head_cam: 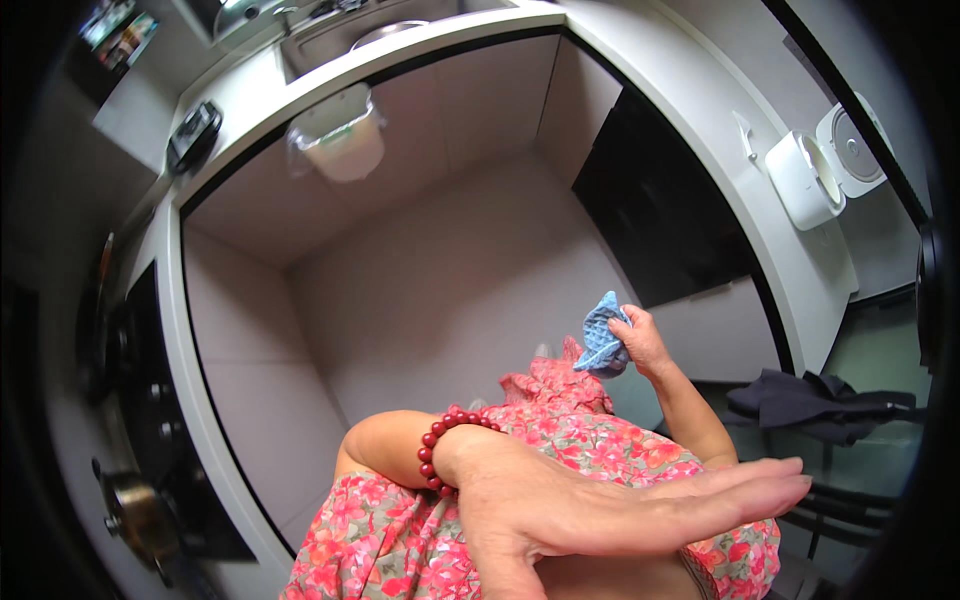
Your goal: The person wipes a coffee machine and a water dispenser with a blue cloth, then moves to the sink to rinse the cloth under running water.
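My right hand (643,341), held out to the right of my body, grips a bunched blue cloth (602,337) with a waffle-like weave. The cloth's pointed corner sticks up past my fingers. Close to the camera, my left hand (585,506) reaches across my chest with its fingers stretched out to the right and nothing in it. Its thumb points down and runs out of the bottom of the picture. A bracelet of dark red beads (429,450) circles the left wrist. Below both arms is my pink floral clothing (382,540).
A white counter (697,142) wraps around the floor. A lined waste bin (345,146) hangs on its edge below the sink (322,49). At right stand an open white rice cooker (806,180) and a dark garment (817,405); at left, a hob (161,420) and a pot (142,514).
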### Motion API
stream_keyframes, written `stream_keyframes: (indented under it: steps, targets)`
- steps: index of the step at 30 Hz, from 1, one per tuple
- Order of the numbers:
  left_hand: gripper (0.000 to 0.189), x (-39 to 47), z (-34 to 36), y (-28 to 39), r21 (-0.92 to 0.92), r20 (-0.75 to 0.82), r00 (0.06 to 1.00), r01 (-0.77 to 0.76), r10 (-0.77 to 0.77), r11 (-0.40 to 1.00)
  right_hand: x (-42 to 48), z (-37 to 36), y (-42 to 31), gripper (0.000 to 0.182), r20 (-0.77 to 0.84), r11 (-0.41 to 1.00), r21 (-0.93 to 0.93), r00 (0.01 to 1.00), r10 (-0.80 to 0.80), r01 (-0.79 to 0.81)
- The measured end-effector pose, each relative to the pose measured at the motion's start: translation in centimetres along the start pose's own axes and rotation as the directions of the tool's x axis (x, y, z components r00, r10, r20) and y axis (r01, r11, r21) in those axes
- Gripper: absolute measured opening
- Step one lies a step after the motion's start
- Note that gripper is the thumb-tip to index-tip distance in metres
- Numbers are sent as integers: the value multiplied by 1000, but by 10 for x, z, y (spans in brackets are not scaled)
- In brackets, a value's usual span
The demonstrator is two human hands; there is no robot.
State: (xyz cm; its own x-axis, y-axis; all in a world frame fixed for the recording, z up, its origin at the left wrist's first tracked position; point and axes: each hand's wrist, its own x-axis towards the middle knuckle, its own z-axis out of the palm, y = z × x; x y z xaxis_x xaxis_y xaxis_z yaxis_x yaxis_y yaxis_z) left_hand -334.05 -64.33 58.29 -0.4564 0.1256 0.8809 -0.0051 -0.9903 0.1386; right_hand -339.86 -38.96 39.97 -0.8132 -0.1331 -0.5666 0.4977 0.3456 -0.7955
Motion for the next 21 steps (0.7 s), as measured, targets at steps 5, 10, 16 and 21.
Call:
stream_keyframes:
  steps: [5,10,16,21]
  targets:
    - [95,42,-114,22,103,-46,986,163,-159,981,121,-10,-31,6,24,995,13,994,-102,102]
    - [51,67,-199,73,262,-708,612,691,-353,673,223,2,-133,7,147,957,212,962,-230,196]
    - [12,27,-307,73,292,-955,244,650,170,702,312,-20,-224,14,279,872,456,902,-330,177]
    - [42,16,-409,118,95,-995,78,750,56,655,382,30,-328,21,412,808,583,824,-389,90]
